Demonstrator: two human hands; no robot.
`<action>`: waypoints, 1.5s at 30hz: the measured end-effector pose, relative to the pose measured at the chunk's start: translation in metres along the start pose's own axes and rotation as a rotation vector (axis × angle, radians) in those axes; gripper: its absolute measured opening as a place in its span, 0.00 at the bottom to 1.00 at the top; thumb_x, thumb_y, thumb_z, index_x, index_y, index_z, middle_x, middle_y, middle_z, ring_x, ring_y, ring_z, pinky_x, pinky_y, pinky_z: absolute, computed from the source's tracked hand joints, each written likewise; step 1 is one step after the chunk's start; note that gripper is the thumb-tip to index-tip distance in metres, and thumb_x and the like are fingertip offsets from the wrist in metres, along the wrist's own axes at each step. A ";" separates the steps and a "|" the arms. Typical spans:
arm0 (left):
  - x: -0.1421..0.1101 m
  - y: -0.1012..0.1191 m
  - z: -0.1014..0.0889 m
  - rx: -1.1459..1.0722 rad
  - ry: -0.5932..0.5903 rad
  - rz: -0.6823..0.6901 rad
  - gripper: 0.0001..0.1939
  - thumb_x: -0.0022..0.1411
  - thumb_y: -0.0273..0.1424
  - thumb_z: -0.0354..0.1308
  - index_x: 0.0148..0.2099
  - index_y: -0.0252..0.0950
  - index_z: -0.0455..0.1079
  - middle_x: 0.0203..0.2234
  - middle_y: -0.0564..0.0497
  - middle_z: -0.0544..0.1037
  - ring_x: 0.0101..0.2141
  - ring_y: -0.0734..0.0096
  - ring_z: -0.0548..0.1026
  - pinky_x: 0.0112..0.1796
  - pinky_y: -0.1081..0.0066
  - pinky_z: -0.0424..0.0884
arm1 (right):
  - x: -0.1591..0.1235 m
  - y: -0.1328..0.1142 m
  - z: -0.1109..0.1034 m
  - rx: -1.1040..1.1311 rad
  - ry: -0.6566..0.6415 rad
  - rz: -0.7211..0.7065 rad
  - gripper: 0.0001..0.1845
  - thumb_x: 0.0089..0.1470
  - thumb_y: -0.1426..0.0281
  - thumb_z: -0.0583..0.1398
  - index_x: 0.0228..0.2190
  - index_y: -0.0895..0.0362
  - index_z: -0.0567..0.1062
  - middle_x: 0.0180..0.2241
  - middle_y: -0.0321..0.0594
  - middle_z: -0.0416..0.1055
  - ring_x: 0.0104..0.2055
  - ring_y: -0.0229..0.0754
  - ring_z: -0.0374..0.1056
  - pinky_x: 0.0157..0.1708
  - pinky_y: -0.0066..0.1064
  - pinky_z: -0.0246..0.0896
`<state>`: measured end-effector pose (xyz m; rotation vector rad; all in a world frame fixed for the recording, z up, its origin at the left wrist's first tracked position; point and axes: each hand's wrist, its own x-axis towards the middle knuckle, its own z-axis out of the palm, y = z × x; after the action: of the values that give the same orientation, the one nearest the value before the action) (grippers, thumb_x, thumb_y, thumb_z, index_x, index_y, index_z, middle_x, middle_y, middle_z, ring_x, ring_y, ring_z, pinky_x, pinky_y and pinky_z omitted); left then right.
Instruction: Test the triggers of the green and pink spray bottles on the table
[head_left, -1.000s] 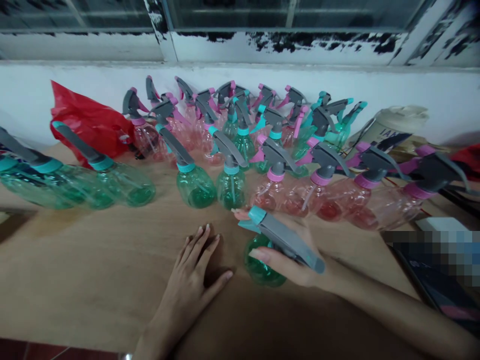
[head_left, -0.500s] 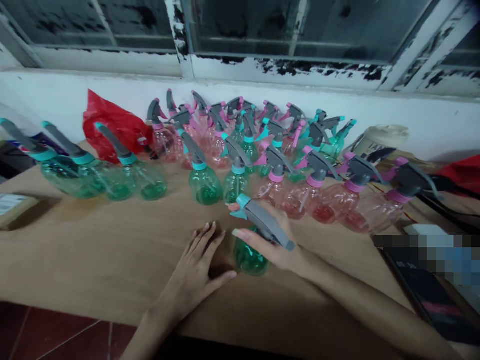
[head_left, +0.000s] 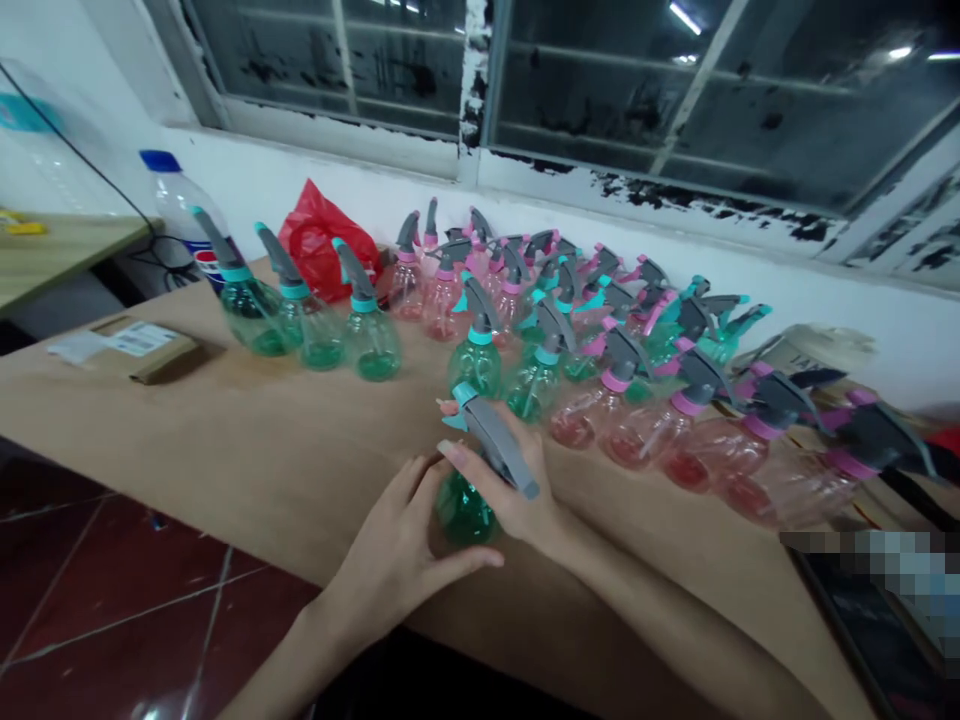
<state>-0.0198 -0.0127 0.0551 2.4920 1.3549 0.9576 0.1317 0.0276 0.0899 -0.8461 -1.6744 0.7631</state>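
Note:
A green spray bottle (head_left: pixel 466 510) with a grey and turquoise trigger head stands low over the near part of the table. My right hand (head_left: pixel 517 480) is closed around its neck, just beneath the head. My left hand (head_left: pixel 397 535) is curved beside the bottle's left side, thumb stretched out in front of its base and fingertips partly hidden behind it. Whether the left fingers touch the bottle is unclear. Just beyond stand two more green spray bottles (head_left: pixel 474 362), and to the right runs a row of pink spray bottles (head_left: pixel 645 435).
Many more pink and green bottles crowd along the wall. Three green bottles (head_left: pixel 373 345) stand at the left, near a red plastic bag (head_left: pixel 322 245) and a tall blue-capped bottle (head_left: pixel 176 195). A brown package (head_left: pixel 150 345) lies on the table (head_left: pixel 247 440); a dark device (head_left: pixel 862 620) is at right.
My left hand has moved from resting flat on the table to curving around the bottle's left side. The right hand keeps its hold. The view has turned left and tilted.

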 end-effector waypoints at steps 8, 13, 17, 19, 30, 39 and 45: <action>-0.010 -0.026 -0.022 -0.063 0.050 -0.068 0.28 0.61 0.46 0.57 0.58 0.38 0.56 0.49 0.43 0.69 0.48 0.52 0.70 0.45 0.54 0.70 | 0.015 0.000 0.047 0.132 -0.006 -0.024 0.28 0.42 0.59 0.67 0.44 0.54 0.67 0.43 0.45 0.72 0.45 0.47 0.70 0.45 0.41 0.65; -0.009 -0.048 -0.035 -0.051 0.043 -0.087 0.27 0.61 0.46 0.58 0.57 0.39 0.58 0.48 0.43 0.70 0.48 0.52 0.70 0.45 0.54 0.69 | 0.029 -0.001 0.042 -0.019 -0.188 -0.092 0.43 0.37 0.57 0.70 0.53 0.52 0.62 0.53 0.46 0.66 0.56 0.51 0.63 0.52 0.45 0.61; -0.001 -0.069 -0.039 -0.036 0.093 -0.139 0.31 0.60 0.48 0.57 0.59 0.39 0.56 0.47 0.43 0.71 0.46 0.53 0.71 0.44 0.55 0.69 | 0.042 -0.006 0.011 -0.257 -0.156 -0.283 0.57 0.27 0.52 0.72 0.57 0.53 0.57 0.56 0.48 0.64 0.58 0.52 0.60 0.57 0.46 0.55; 0.008 -0.078 -0.039 -0.006 0.112 -0.135 0.31 0.60 0.47 0.59 0.59 0.40 0.57 0.47 0.45 0.71 0.47 0.53 0.70 0.46 0.55 0.68 | 0.052 -0.012 -0.005 -0.396 -0.015 -0.418 0.42 0.39 0.56 0.69 0.52 0.56 0.62 0.49 0.48 0.70 0.53 0.48 0.65 0.54 0.43 0.58; 0.066 -0.107 -0.027 0.311 0.168 -0.045 0.32 0.57 0.49 0.61 0.57 0.35 0.63 0.41 0.44 0.71 0.43 0.53 0.70 0.45 0.56 0.67 | 0.128 -0.005 -0.015 -1.332 0.025 -0.318 0.24 0.56 0.59 0.57 0.44 0.67 0.72 0.35 0.53 0.76 0.44 0.59 0.69 0.56 0.55 0.42; 0.094 -0.120 -0.024 0.398 0.127 -0.122 0.29 0.57 0.49 0.61 0.53 0.32 0.64 0.37 0.44 0.76 0.41 0.52 0.74 0.40 0.59 0.68 | 0.154 0.007 -0.009 -1.455 -0.036 -0.285 0.16 0.56 0.75 0.51 0.42 0.69 0.73 0.22 0.47 0.74 0.31 0.54 0.72 0.51 0.60 0.47; 0.106 -0.112 -0.030 0.482 0.124 -0.142 0.28 0.55 0.46 0.65 0.51 0.32 0.67 0.42 0.41 0.74 0.45 0.47 0.70 0.42 0.57 0.66 | 0.154 0.001 -0.011 -1.435 -0.153 -0.290 0.18 0.55 0.74 0.51 0.43 0.72 0.73 0.21 0.47 0.74 0.27 0.53 0.73 0.55 0.59 0.44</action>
<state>-0.0758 0.1320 0.0819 2.6412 1.9770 0.8467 0.1134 0.1574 0.1713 -1.4163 -2.3301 -0.7667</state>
